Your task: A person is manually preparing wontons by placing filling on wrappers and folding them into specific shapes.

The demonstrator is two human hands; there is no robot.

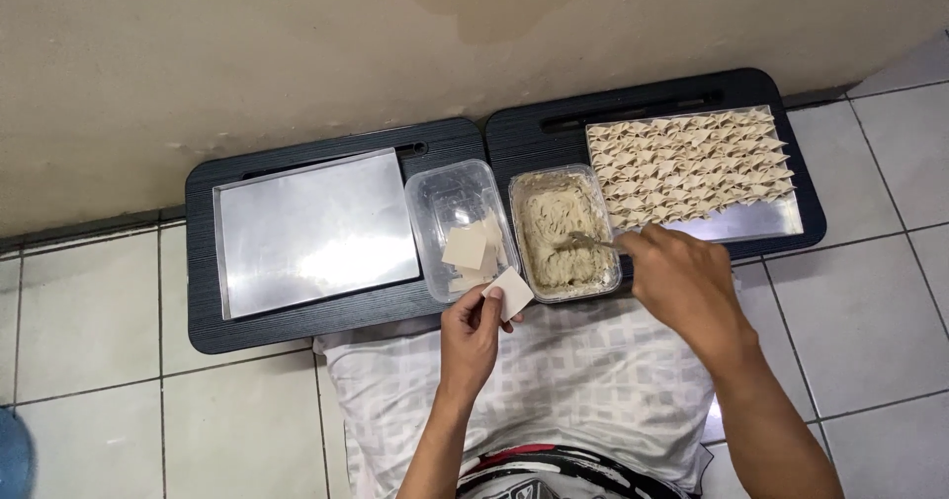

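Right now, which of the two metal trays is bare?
The left metal tray, on the left black lap desk, holds nothing. The right metal tray is mostly covered with rows of folded dumplings.

left hand (470, 336) pinches square wrapper (510, 292); right hand (684, 280) holds fork (591, 241) in filling tub (564, 232)

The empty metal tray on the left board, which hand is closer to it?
Left. The left hand, holding a square wrapper, is just past the empty metal tray's near right corner; the right hand is farther right, over the filling tub.
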